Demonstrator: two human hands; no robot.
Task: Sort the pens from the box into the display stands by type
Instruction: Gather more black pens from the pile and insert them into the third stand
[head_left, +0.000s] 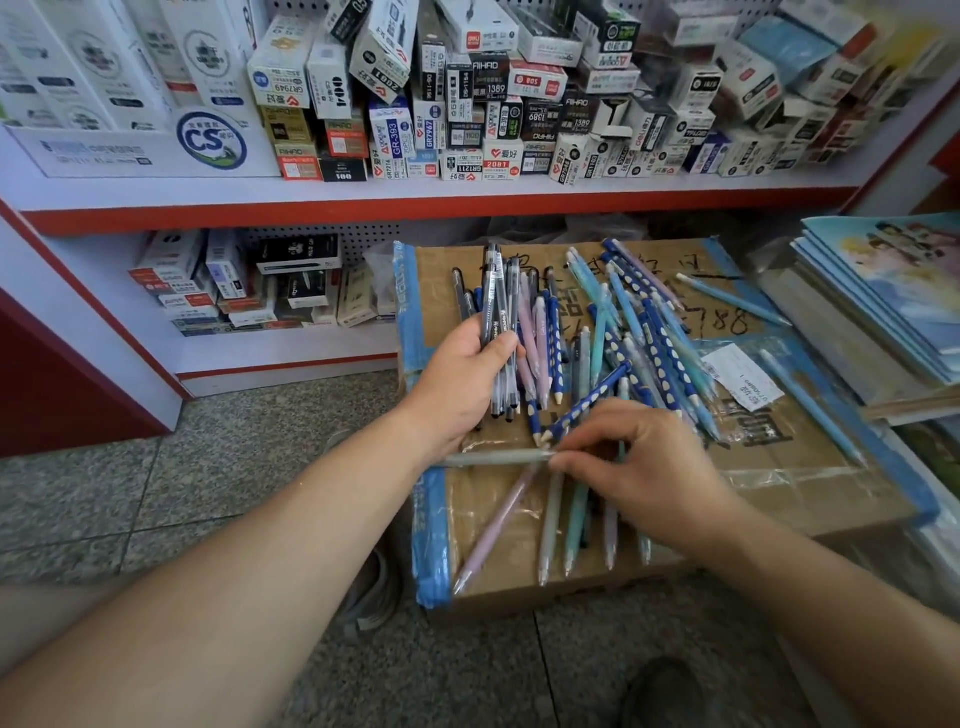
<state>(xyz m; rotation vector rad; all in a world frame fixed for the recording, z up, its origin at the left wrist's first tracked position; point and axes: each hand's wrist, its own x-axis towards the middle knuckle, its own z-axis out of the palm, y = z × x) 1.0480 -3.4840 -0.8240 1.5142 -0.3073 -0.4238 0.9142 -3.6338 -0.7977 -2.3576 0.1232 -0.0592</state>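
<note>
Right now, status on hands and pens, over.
Left hand grips a bundle of dark pens. Right hand pinches a grey pen. Mixed pens lie heaped on the cardboard box; no display stands in view.

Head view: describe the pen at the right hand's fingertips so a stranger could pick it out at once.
Find the taped cardboard box on the floor. At its near left edge, the right hand pinches one end of a pale grey pen. It alone lies crosswise, while the pastel pens below it point toward the viewer.
</note>
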